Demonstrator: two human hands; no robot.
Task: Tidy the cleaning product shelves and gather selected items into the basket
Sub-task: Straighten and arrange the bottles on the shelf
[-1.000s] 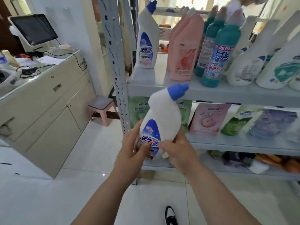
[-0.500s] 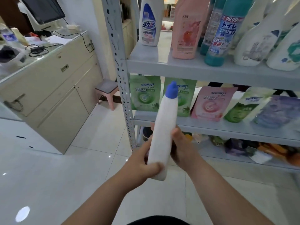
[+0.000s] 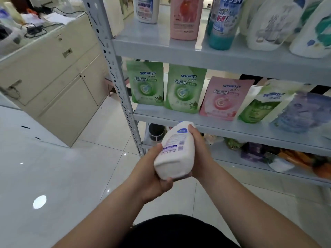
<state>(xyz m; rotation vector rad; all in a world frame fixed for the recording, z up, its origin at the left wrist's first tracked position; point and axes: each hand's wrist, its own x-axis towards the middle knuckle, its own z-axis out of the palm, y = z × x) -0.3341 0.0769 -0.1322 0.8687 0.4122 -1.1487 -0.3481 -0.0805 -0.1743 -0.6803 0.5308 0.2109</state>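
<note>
**Q:** How are the hands set?

**A:** The bottle is gripped by both. The left hand is cupped under the base, with the fingers curled round the bottom edge and the thumb laid up the side. The right hand is wrapped round the far side, with the thumb across the shoulder.

**Q:** Where is the bottle located?

**A:** It is held in the air, tilted, with the base toward the camera, the cap end away and the back label upward. It is carried just in front of the rack's left post and below the front edge of the middle shelf. Neither appears to be touched.

**Q:** Which step is judged to be in hand?

**A:** Inspection or turning of a picked item is inferred. No placement has been made. No basket is seen.

**Q:** What is called for next?

**A:** A destination must be fixed. For the basket, it must first be located, and the bottle then lowered base first. For re-shelving, the bare left end of the upper shelf, beside the shelved bottle, is suggested. The bottle must be turned upright and raised clear of the front edge. Contact with the pouches is to be avoided.
</note>
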